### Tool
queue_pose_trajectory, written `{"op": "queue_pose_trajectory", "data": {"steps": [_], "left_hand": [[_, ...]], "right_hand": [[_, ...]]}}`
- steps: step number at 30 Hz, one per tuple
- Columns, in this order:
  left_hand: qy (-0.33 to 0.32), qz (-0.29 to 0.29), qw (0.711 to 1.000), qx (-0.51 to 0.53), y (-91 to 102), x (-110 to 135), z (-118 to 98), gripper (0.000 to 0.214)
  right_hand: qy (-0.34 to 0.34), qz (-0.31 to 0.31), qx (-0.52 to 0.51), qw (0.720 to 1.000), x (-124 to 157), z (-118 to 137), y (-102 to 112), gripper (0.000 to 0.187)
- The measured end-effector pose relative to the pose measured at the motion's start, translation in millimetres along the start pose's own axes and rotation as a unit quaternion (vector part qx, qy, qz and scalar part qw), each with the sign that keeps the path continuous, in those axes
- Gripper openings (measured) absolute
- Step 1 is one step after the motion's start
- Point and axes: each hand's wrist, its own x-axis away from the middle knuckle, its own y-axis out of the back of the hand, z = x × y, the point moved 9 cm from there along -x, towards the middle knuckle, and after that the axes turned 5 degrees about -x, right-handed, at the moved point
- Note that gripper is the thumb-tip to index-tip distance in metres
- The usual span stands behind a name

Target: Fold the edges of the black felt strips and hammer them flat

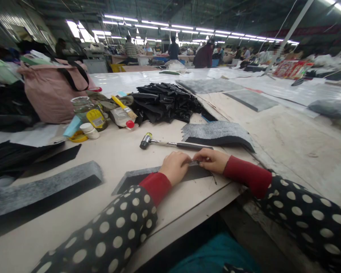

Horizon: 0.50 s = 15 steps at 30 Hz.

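Note:
A strip of black and grey material (197, 173) lies near the table's front edge, its grey border folded along the far side. My left hand (174, 165) is closed at this strip's far edge, fingers bent over it. Facing it, my right hand (211, 159) pinches the same edge close to the strip's right end. The fingertips of both hands nearly meet. Just beyond them lies a hammer (146, 141) with a black and yellow head and a dark grip. Past the hammer handle rests a stack of grey and black strips (216, 131).
More grey and black strips (45, 189) lie at the left. Behind are a glass jar (92, 115), a white tub (89, 131), a yellow brush (123, 106) and a heap of black pieces (165, 100). A pink bag (51, 89) stands back left. People work in the background.

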Motion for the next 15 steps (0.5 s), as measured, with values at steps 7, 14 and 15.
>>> {"op": "queue_pose_trajectory", "data": {"steps": [7,14,15], "left_hand": [[-0.042,-0.022,0.999,-0.019,0.0,2,-3,0.016],[-0.098,0.009,0.985,-0.143,1.5,8,-22,0.018],[-0.110,0.017,0.980,-0.164,1.4,10,-26,0.017]], "right_hand": [[0.059,-0.012,0.039,0.997,5,12,0,0.024],[0.150,-0.013,0.190,0.970,13,35,-10,0.025],[0.148,-0.007,0.219,0.964,13,37,-13,0.024]]}}
